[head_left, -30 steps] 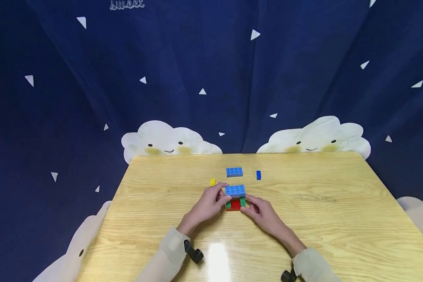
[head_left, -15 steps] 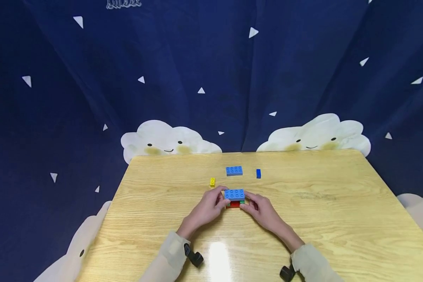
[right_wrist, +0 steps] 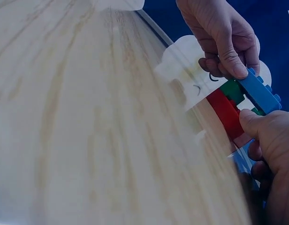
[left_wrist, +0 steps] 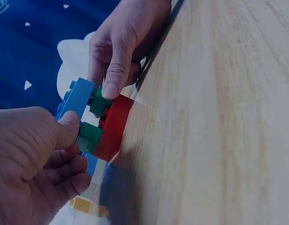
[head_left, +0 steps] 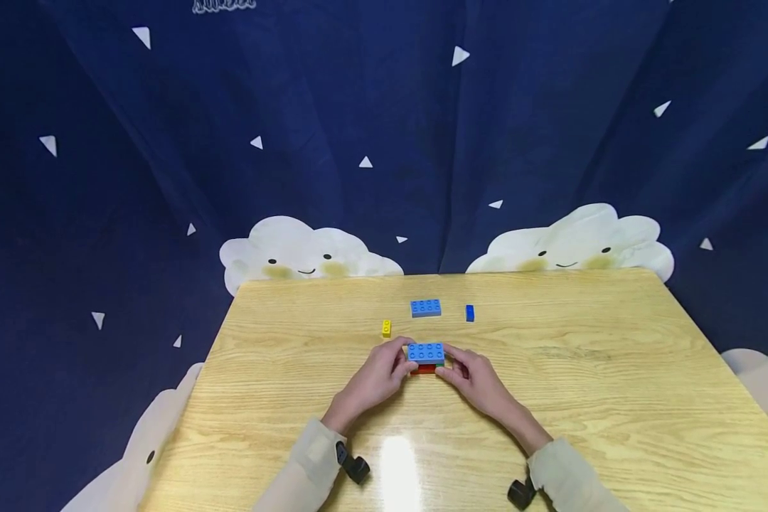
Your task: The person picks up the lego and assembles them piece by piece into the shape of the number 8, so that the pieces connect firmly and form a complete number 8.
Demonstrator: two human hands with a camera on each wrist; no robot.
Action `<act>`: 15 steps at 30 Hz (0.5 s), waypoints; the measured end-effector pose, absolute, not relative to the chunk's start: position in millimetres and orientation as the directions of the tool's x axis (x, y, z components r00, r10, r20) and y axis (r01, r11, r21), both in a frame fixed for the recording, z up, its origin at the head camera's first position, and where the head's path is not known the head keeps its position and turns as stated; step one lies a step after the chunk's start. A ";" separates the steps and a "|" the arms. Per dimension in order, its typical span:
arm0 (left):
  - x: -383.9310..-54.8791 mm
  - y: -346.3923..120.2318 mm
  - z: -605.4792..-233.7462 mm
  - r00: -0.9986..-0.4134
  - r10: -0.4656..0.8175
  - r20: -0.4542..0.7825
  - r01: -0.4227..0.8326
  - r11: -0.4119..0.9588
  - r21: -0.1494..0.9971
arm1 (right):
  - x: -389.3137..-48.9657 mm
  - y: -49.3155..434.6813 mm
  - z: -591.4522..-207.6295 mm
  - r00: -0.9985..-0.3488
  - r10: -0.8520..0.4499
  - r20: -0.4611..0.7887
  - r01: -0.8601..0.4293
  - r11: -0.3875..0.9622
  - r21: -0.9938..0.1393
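One table [head_left: 582,370] bears three loose bricks [head_left: 426,308] [head_left: 470,313] [head_left: 387,328]; two hands [head_left: 376,373] [head_left: 482,387] grip four stacked bricks [left_wrist: 79,96] [left_wrist: 98,103] [left_wrist: 89,133] [left_wrist: 114,129].

The table [head_left: 614,398] is pale yellow wood with a streaky grain and a glossy top, where a bright patch of reflected light [head_left: 400,469] shows toward the near side. Close to the far edge lies a light-blue brick [head_left: 425,311], studs up, its long side running left to right. A small dark-blue brick [head_left: 470,313] lies near it, to the right. A small yellow brick [head_left: 387,328] lies nearer, to the left. Nearer again, a red brick [head_left: 426,370] rests on the wood, partly hidden.
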State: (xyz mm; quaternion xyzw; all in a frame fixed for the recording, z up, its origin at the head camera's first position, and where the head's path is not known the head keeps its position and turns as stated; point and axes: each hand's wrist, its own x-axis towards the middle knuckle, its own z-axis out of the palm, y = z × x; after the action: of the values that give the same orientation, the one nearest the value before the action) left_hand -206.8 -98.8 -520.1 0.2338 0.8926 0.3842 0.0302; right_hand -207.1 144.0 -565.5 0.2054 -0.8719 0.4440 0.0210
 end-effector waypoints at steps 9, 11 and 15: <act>-207.4 -97.1 -520.9 -0.892 0.432 0.133 0.405 0.634 0.658 | -207.2 143.1 -565.2 -0.913 -0.346 0.216 -0.376 0.512 -0.773; -207.1 -96.9 -520.2 -0.894 0.431 0.127 0.404 0.649 0.644 | -206.9 142.8 -565.8 -0.914 -0.345 0.214 -0.374 0.510 -0.774; -206.3 -96.4 -518.9 -0.895 0.432 0.116 0.403 0.669 0.624 | -206.3 142.5 -566.1 -0.914 -0.343 0.217 -0.375 0.510 -0.774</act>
State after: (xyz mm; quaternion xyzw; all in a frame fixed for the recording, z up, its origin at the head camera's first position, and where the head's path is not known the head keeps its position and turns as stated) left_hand -206.3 -96.4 -518.9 0.2286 0.9132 0.3366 0.0209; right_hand -206.3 142.5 -566.1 0.2068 -0.8686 0.4499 0.0177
